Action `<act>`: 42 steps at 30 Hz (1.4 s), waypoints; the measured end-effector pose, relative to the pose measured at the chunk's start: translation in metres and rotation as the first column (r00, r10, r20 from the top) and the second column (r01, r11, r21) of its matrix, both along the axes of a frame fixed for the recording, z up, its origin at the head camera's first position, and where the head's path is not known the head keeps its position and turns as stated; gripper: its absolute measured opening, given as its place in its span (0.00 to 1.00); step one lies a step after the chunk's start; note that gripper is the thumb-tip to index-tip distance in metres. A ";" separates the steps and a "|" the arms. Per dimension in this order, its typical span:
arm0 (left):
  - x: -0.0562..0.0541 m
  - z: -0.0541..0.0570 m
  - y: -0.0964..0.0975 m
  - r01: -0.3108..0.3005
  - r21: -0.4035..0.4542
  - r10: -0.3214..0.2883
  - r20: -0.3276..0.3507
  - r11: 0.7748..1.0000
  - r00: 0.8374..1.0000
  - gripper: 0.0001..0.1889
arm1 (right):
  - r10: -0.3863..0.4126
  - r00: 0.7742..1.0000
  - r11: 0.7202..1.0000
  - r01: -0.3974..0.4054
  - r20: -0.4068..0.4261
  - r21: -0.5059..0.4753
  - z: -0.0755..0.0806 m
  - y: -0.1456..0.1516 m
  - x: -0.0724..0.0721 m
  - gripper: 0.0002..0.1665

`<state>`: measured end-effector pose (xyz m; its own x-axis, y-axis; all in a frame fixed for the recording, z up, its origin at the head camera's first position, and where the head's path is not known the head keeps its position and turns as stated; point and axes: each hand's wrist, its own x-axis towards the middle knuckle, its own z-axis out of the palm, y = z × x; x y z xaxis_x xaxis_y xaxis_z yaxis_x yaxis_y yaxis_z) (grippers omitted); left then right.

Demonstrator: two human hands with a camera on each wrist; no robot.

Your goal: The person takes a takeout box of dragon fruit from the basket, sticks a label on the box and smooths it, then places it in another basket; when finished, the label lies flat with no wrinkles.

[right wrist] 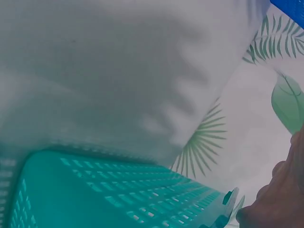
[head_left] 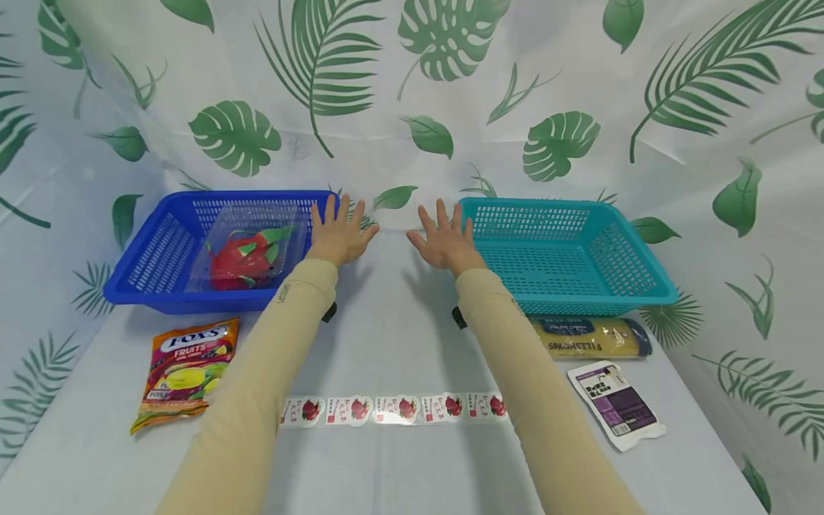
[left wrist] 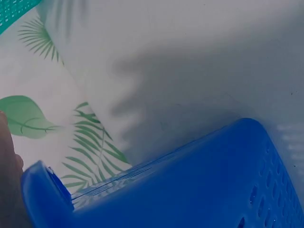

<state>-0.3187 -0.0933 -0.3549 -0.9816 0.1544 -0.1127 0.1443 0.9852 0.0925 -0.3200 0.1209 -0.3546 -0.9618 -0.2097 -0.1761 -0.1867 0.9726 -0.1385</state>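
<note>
Both hands reach forward with straight, spread fingers and hold nothing. In the head view the left hand (head_left: 339,234) is at the right end of a blue plastic basket (head_left: 161,300), overlapping its rim. Inside that basket lies a red dragon fruit (head_left: 241,259) with green tips, in a clear plastic box (head_left: 292,214). The right hand (head_left: 444,242) is beside the left end of a teal basket (head_left: 534,247), which has nothing in it. In the wrist views, part of the left hand (left wrist: 7,175) shows beside the blue rim, and part of the right hand (right wrist: 278,199) beside the teal rim.
A Fox's fruit candy bag (head_left: 188,372) lies in front of the blue basket. A spaghetti pack (head_left: 589,338) and a white and purple packet (head_left: 616,404) lie before the teal one. A strip of dragon fruit stickers (head_left: 397,410) crosses the white table. Leaf-printed cloth (head_left: 476,93) hangs behind.
</note>
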 end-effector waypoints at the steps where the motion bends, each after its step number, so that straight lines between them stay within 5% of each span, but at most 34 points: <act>1: 0.000 0.000 -0.001 0.002 0.005 -0.002 0.001 1.000 1.000 0.38 | 0.003 1.000 1.000 -0.003 -0.004 -0.002 0.000 -0.001 -0.001 0.42; 10: -0.005 0.001 -0.019 0.067 0.147 -0.074 0.045 0.987 0.996 0.33 | 0.054 0.993 0.969 -0.079 -0.109 -0.236 0.000 -0.025 0.001 0.38; 16: -0.004 0.010 -0.038 0.134 0.371 -0.150 0.015 0.919 0.989 0.29 | 0.172 0.967 0.862 -0.241 -0.189 -0.447 -0.010 -0.051 0.023 0.27; 20: -0.001 0.013 -0.045 0.170 0.465 -0.174 -0.033 0.869 0.984 0.27 | 0.221 0.960 0.797 -0.278 -0.170 -0.536 -0.020 -0.074 0.042 0.25; 30: 0.009 0.018 -0.071 0.150 0.573 -0.152 -0.045 0.805 0.987 0.25 | 0.198 0.980 0.690 -0.164 -0.035 -0.705 -0.032 -0.112 0.063 0.30; 33: 0.010 0.015 -0.084 0.118 0.607 -0.116 -0.043 0.786 0.992 0.25 | 0.196 0.980 0.633 -0.099 0.034 -0.768 -0.035 -0.114 0.063 0.31; 38: 0.010 0.014 -0.109 0.061 0.608 -0.049 -0.037 0.792 0.998 0.26 | 0.230 0.964 0.528 -0.008 0.134 -0.849 -0.037 -0.113 0.062 0.31; 42: 0.013 0.017 -0.131 -0.008 0.608 0.004 0.008 0.794 1.000 0.27 | 0.240 0.959 0.510 0.005 0.148 -0.860 -0.039 -0.112 0.061 0.31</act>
<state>-0.3061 -0.2240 -0.3375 -0.9823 0.1875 -0.0039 0.1360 0.7263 0.6738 -0.2585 0.0091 -0.3931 -0.8742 -0.4831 -0.0479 -0.1349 0.3365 -0.9320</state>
